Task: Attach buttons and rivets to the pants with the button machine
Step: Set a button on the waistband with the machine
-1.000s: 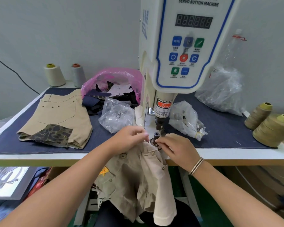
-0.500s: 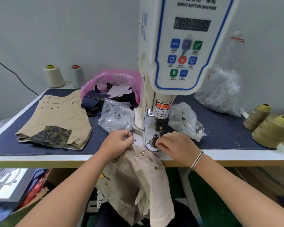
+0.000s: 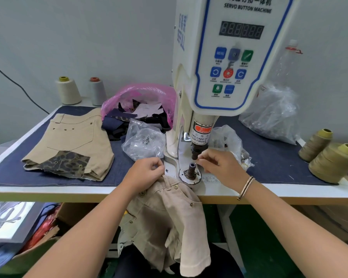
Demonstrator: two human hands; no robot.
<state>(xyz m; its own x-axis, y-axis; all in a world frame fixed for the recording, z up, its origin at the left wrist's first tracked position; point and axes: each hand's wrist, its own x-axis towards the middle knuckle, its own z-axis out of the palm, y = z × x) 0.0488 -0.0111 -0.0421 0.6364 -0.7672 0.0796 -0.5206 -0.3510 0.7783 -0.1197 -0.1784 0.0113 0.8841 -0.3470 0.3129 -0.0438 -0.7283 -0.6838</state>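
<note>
The step in hand is judged to be loading a small part on the lower die [image 3: 191,169] of the button machine [image 3: 225,57], at frame centre, with the pants [image 3: 165,213] still to be brought under the punch [image 3: 196,151]. For a clean set, the part should be seated flat and centred on the die post, the cloth then drawn smooth over it with no fold, and all fingers kept out from under the punch, as the warning label advises.

The left hand [image 3: 147,173] is seen with fingers curled, pinching the top edge of the pants at the counter [image 3: 48,189] edge; the rest of the pants hangs below, in the lower centre of the frame. The right hand [image 3: 219,165] is held just right of the die, thumb and forefinger narrowly closed at the post; whether a rivet is pinched there cannot be told.
</note>
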